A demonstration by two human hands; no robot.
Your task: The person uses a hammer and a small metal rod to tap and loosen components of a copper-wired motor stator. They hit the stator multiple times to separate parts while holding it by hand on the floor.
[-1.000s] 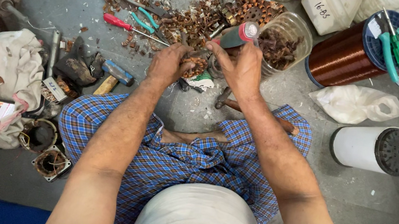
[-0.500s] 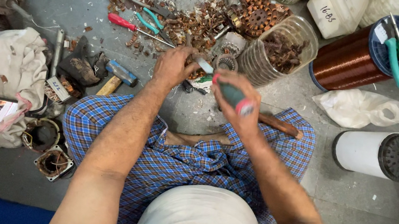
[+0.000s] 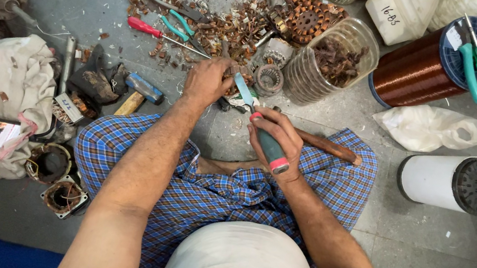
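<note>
The right hand [image 3: 278, 143] had its fingers wrapped tight around a chisel [image 3: 260, 123] with a green handle, its long axis slanting up and left, blade toward the left hand [image 3: 208, 80], whose fingers pinched a small metal part [image 3: 236, 75] above the floor [image 3: 423, 243].

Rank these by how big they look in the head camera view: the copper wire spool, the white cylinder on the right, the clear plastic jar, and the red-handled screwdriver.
1. Copper wire spool
2. White cylinder and clear plastic jar: they look alike, so I won't rank them
3. Red-handled screwdriver, long but by far the thinnest
</note>
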